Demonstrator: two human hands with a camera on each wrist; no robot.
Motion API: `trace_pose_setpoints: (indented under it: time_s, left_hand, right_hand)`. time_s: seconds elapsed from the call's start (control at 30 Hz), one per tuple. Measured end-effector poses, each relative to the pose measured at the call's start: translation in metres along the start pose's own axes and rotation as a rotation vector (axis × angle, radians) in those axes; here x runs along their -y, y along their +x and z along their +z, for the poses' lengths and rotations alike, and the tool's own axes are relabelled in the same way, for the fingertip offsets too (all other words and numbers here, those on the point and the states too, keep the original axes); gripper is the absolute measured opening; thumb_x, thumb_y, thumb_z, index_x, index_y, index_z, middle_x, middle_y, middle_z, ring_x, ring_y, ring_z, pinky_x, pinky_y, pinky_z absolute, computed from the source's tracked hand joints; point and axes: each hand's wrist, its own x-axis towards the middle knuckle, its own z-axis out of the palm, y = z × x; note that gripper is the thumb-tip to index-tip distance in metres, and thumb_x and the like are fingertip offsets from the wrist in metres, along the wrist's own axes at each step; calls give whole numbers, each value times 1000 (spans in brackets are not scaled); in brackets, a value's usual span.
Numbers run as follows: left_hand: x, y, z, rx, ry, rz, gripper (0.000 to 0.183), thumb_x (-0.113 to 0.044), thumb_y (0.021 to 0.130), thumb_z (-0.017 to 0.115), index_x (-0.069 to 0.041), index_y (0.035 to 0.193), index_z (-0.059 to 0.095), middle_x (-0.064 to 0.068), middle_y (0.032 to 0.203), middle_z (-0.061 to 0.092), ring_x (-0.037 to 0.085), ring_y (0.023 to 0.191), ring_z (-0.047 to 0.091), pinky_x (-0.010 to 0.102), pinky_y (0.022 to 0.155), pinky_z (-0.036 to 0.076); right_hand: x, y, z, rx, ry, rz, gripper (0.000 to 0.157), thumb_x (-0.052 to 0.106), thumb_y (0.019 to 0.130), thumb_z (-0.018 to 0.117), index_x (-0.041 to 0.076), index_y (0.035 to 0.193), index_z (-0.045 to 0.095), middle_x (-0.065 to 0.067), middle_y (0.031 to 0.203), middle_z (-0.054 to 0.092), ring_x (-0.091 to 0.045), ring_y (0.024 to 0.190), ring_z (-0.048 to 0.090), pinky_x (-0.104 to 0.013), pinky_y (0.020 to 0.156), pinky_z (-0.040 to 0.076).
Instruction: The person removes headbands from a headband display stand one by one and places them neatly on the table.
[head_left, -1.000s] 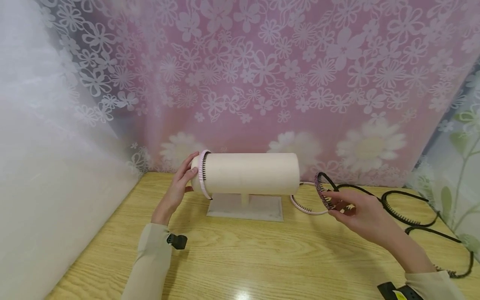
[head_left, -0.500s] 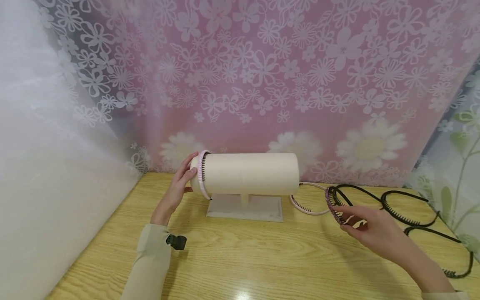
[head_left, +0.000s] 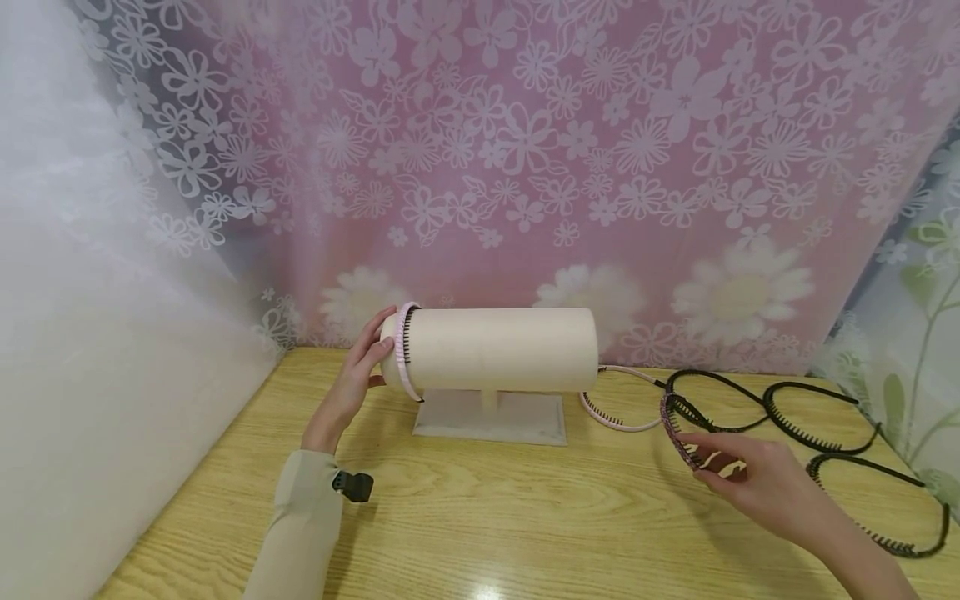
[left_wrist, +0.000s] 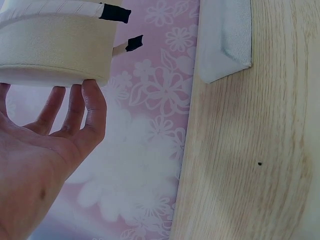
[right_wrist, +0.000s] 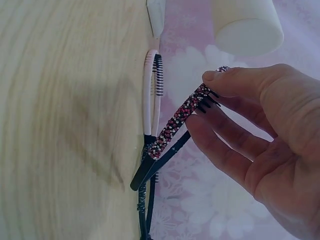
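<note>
A cream padded cylinder headband stand [head_left: 502, 350] sits on a flat base. My left hand [head_left: 352, 383] grips its left end, and in the left wrist view the curled fingers [left_wrist: 95, 112] touch the end's rim. Around the cylinder close to that hand is a pale pink headband [head_left: 402, 354] with dark teeth and black tips. My right hand [head_left: 765, 479] pinches a glittery pink-and-black headband [right_wrist: 176, 120] between thumb and fingers, tilted, to the right of the stand. Its lower end overlaps other headbands in the right wrist view, so whether it touches them I cannot tell.
Another pink headband [head_left: 619, 428] lies on the wooden table [head_left: 480, 508] beside the stand. Several black headbands [head_left: 806, 442] lie farther right. A pink floral curtain [head_left: 495, 167] hangs behind, and a white sheet [head_left: 135, 350] borders the left side.
My right hand has moved down and to the right with the glittery headband, away from the stand. My left hand stays on the stand's left end.
</note>
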Motion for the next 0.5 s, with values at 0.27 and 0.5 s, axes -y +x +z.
trace_pose_setpoints:
  time_s: [0.27,0.5]
  left_hand:
    - [0,0,0,-1,-1,0,51,-45,108,41,-46,158,30,0,163,36,27,131,49,43,92,51]
    - [0,0,0,-6,-7,0,51,-45,108,42,-46,158,32,1,162,38,27,130,50,43,92,51]
  right_hand:
    - [-4,-8,3,-3,-19,18,42,0,77,85,7,117,75,12,79,73,10,71,61,-18,55,53]
    - [-8,-14,6,3,-40,32,43,0,75,86,6,116,76,18,76,69,11,70,60,-17,55,53]
